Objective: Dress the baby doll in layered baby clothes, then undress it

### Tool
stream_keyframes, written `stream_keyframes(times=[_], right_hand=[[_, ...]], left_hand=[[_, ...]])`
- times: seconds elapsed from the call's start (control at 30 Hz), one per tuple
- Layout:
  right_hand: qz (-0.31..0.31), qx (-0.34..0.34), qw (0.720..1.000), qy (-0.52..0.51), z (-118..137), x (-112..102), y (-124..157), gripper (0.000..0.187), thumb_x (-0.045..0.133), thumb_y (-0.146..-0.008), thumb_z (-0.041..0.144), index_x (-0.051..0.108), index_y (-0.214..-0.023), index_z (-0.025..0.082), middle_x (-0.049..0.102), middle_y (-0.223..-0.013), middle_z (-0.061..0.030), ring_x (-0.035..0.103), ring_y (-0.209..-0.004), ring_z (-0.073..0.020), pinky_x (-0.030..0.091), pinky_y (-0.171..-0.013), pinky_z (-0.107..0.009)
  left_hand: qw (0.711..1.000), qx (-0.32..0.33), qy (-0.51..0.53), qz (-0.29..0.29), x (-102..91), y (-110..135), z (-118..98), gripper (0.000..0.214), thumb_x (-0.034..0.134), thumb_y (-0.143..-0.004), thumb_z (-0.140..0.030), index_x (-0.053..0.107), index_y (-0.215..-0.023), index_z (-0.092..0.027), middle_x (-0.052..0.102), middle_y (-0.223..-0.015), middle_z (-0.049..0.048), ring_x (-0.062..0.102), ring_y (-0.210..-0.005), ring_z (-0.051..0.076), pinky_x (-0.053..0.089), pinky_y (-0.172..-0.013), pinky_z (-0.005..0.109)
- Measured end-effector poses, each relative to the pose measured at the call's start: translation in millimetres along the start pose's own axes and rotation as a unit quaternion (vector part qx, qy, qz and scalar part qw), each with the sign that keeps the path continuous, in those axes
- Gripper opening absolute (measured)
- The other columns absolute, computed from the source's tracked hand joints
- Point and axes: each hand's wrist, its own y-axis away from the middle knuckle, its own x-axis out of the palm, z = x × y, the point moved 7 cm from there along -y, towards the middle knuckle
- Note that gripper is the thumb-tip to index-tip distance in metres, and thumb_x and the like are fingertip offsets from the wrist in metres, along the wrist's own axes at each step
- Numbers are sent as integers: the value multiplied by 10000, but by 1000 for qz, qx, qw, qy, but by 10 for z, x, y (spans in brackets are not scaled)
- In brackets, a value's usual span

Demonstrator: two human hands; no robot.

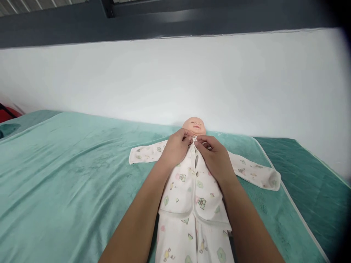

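Observation:
A baby doll (194, 125) lies on its back, its head close to the wall. It wears a white printed baby jacket (181, 190) with long sleeves spread out to both sides, and matching trousers (178, 237) below. At the neck, my left hand (178, 144) pinches one edge of the jacket's collar. My right hand (212, 149) pinches the other edge right beside it, so the fingertips nearly meet. Below my hands the jacket's front edges lie close together, with a small gap at the chest. My fingers partly hide the collar.
A light green blanket (82, 175) with soft folds covers the bed under the doll. Darker green bedding (307, 175) shows at the right. Behind the doll's head rises a white wall (137, 80), topped by a dark grey ledge (164, 22). A red object (8, 114) shows at the far left.

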Motion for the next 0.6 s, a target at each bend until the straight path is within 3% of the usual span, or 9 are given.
stream_keyframes(times=[0.27, 0.47, 0.6], right_hand=[[27, 3, 999, 23, 32, 35, 1, 208, 622, -795, 346, 687, -963, 241, 615, -880, -6, 514, -710, -149, 428, -714, -302], [35, 18, 999, 29, 5, 40, 5, 233, 639, -783, 350, 650, -988, 240, 617, -928, -5, 507, -721, -144, 407, -697, -292], [38, 31, 998, 31, -14, 38, 5, 264, 661, -781, 391, 643, -996, 237, 621, -911, -3, 508, -720, -145, 402, -691, -291]], left_hand=[[1000, -24, 18, 7, 45, 42, 15, 231, 589, -860, -347, 654, -1042, -220, 709, -898, 30, 645, -808, 171, 490, -745, 287], [998, -53, 42, -20, 34, 25, 79, 252, 587, -790, -211, 649, -1034, -222, 664, -801, 12, 625, -751, 156, 485, -693, 273], [993, -67, 98, -1, 35, 21, 121, 326, 632, -753, -174, 636, -1076, -214, 662, -808, 17, 625, -739, 151, 499, -688, 270]])
